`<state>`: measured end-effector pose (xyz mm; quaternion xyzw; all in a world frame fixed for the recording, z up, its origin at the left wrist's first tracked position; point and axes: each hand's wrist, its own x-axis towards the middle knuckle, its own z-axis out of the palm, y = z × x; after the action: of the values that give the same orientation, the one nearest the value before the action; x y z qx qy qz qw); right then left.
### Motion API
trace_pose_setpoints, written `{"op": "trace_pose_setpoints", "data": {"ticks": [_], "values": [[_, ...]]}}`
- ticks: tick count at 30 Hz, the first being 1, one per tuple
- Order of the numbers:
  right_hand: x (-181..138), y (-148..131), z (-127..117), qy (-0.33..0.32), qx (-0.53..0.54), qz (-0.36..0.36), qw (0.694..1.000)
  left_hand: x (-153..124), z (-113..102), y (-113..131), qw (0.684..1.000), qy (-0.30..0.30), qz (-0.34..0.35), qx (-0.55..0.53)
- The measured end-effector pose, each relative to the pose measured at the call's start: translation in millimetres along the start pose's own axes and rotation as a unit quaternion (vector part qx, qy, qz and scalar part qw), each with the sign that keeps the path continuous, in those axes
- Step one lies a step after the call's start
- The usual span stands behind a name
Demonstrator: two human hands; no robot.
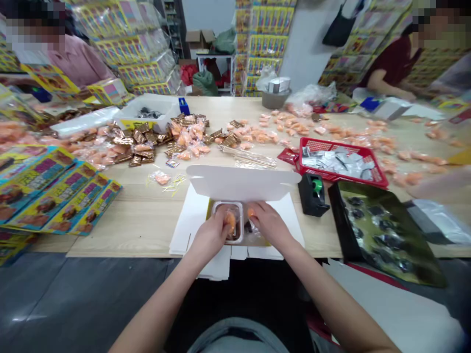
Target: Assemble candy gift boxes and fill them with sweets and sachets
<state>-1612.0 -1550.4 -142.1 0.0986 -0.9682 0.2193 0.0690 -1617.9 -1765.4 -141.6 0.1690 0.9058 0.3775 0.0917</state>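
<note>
An opened white cardboard box [241, 182] lies flat at the table's near edge, its lid raised. A clear plastic tray [228, 221] sits in it with dark contents. My left hand [211, 234] rests on the tray's left side, fingers closed on a small orange packet [230, 220]. On the tray's right, my right hand [268, 224] has curled fingers pinching another orange piece [250, 212].
A red basket [372, 153] of silver packets, a black tape dispenser [312, 195] and a black tray [386, 233] stand to the right. Orange and brown packets [147, 142] litter the table. Colourful flat boxes [55, 191] lie at left. Two people sit across the table.
</note>
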Motion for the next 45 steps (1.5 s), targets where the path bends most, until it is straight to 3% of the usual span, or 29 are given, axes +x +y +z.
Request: {"op": "trace_pose_setpoints", "data": {"ticks": [3, 6, 9, 12, 15, 18, 20, 25, 27, 28, 31, 32, 35, 38, 42, 45], "values": [[-7, 5, 1, 0.106, -0.119, -0.044, 0.986, 1, -5, 0, 1.0, -0.008, -0.004, 0.009], [-24, 4, -12, 0.195, -0.062, -0.029, 0.978, -3, -9, 4, 0.995, -0.008, 0.009, -0.098], [-37, -6, -20, 0.135, 0.101, -0.021, 0.986, -9, -1, 17, 0.981, -0.034, 0.041, -0.186], [-36, -8, -17, 0.074, 0.18, 0.005, 0.981, -12, 7, 24, 0.987, -0.031, 0.086, -0.131], [-29, 5, -12, 0.054, 0.121, 0.001, 0.991, -14, 1, 11, 0.992, 0.03, 0.11, 0.052], [-30, 13, -10, 0.103, -0.026, -0.051, 0.993, -15, -7, -10, 0.974, 0.014, 0.131, 0.186], [-39, 10, -9, 0.131, -0.072, -0.088, 0.985, -16, -5, -18, 0.964, -0.012, 0.147, 0.221], [-73, -6, -2, 0.062, -0.09, -0.16, 0.981, -17, 9, -21, 0.957, -0.011, 0.173, 0.233], [-76, 4, -8, 0.076, -0.065, -0.156, 0.983, -11, 2, -27, 0.963, 0.041, 0.173, 0.204], [-73, 13, -15, 0.1, -0.045, -0.13, 0.986, -6, -8, -31, 0.966, 0.095, 0.162, 0.178], [-39, 47, -48, 0.185, 0.005, 0.038, 0.982, 23, -50, -46, 0.955, 0.275, 0.076, 0.083], [-22, 57, -60, 0.177, 0.018, 0.085, 0.98, 35, -65, -49, 0.957, 0.278, 0.051, 0.063], [24, 63, -85, 0.04, 0.057, 0.127, 0.989, 65, -95, -46, 0.976, 0.199, 0.055, 0.071], [36, 38, -81, -0.033, 0.071, 0.135, 0.988, 69, -91, -30, 0.983, 0.159, 0.03, 0.081], [-8, 5, -43, 0.02, 0.064, 0.15, 0.986, 35, -56, -19, 0.991, 0.12, 0.011, 0.054], [-53, 9, -15, 0.087, 0.07, 0.049, 0.992, -1, -39, -33, 0.989, 0.094, 0.096, 0.056]]}}
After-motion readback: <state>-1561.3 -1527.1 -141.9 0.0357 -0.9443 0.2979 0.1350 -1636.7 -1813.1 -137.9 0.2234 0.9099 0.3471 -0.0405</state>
